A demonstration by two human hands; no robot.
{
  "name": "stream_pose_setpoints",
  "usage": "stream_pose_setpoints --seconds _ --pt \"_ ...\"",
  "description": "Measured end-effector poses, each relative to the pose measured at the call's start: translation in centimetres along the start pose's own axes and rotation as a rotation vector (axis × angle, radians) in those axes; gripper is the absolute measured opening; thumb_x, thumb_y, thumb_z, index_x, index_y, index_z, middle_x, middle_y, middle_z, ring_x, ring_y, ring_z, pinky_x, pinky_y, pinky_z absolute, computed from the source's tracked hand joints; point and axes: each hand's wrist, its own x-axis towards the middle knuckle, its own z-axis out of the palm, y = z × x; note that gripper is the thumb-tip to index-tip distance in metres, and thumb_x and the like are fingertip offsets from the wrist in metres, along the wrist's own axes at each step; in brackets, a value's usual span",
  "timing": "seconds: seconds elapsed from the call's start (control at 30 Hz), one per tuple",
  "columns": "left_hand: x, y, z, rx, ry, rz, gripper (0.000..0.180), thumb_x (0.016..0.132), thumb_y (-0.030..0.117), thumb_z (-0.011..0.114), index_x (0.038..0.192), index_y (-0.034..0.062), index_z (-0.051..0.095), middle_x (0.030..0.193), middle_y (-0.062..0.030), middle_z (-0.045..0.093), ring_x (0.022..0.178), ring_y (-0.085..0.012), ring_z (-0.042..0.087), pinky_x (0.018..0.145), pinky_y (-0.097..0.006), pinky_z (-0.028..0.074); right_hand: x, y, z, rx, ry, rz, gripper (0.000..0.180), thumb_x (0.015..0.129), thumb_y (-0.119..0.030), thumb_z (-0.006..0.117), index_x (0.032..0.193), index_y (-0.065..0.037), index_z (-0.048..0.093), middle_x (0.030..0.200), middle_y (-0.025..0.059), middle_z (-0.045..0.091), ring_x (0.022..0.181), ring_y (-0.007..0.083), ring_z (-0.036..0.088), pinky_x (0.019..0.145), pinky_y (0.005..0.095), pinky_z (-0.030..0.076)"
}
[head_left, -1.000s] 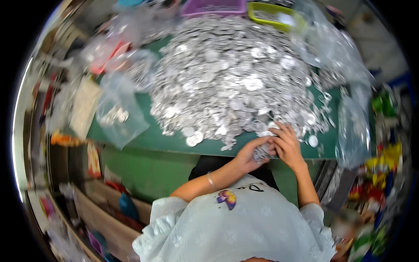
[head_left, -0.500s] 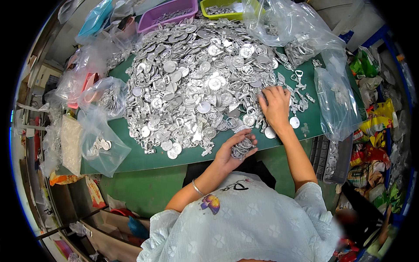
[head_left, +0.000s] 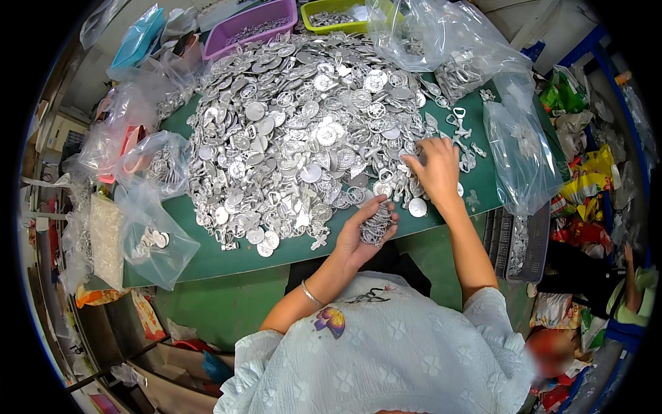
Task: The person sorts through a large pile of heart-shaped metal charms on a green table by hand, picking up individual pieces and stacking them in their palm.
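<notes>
A large heap of silver-coloured metal charms (head_left: 303,138), many round and flat and others openwork, covers the middle of the green table (head_left: 227,254). My left hand (head_left: 353,238) is just off the table's near edge, palm up, its fingers curled round a bunch of small metal charms (head_left: 375,226). At the heap's right edge, my right hand (head_left: 438,169) rests over loose pieces with thumb and fingers apart; its fingertips are partly hidden. A round flat disc (head_left: 417,207) lies just below that hand, and a bottle-opener-shaped piece (head_left: 456,117) lies beyond it.
Purple (head_left: 248,27) and lime-green bins (head_left: 338,15) with metal pieces stand at the back. Clear plastic bags lie left (head_left: 162,238) and right (head_left: 520,148). A grey crate (head_left: 527,252) is below the table's right side. Another person (head_left: 631,293) is at far right.
My right hand has shifted slightly right relative to the heap, its thumb spreading from the fingers. My left hand still holds its bunch. The view has shifted, and another person shows at far right.
</notes>
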Motion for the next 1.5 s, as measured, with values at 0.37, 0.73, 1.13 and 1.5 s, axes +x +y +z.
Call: stream_pose_setpoints --seconds 0.37,0.73,1.13,1.5 --pt "0.4 -0.1 2.1 -0.024 0.110 0.131 0.042 0.087 0.017 0.056 0.126 0.0064 0.044 0.112 -0.0104 0.055 0.106 -0.0263 0.055 0.092 -0.041 0.045 -1.8 -3.2 -2.9 0.344 -0.180 -0.381 0.013 0.075 -0.016 0.064 0.075 -0.003 0.061 0.079 0.0069 0.059 0.081 0.0246 0.053 0.075 0.0392 0.038" --pt "0.2 -0.1 1.8 0.128 0.040 0.098 0.046 0.082 0.011 0.059 0.125 0.0050 0.043 0.113 -0.0113 0.055 0.105 -0.0270 0.056 0.089 -0.039 0.047 1.1 -1.2 3.1 -0.139 -0.054 -0.056 0.024 0.076 -0.026 0.066 0.075 -0.002 0.063 0.080 0.0097 0.058 0.086 0.0260 0.050 0.076 0.0400 0.035" --pt "1.2 -1.1 -1.2 -0.055 -0.179 0.171 0.037 0.082 0.013 0.060 0.118 0.0056 0.051 0.107 -0.0105 0.060 0.099 -0.0252 0.058 0.087 -0.044 0.047 -0.3 2.1 8.5 0.458 -0.007 0.258 0.041 0.072 -0.018 0.070 0.103 0.006 0.057 0.097 0.0210 0.059 0.085 0.0359 0.055 0.079 0.0438 0.043" --pt "1.2 -1.1 -1.4 0.392 -0.193 0.593 0.041 0.082 0.026 0.064 0.115 0.0082 0.048 0.094 -0.0067 0.058 0.084 -0.0174 0.056 0.071 -0.036 0.049 1.2 -3.0 1.9 0.034 -0.114 0.062 0.041 0.084 -0.040 0.059 0.107 -0.006 0.061 0.110 0.0187 0.056 0.103 0.0306 0.051 0.088 0.0444 0.040"
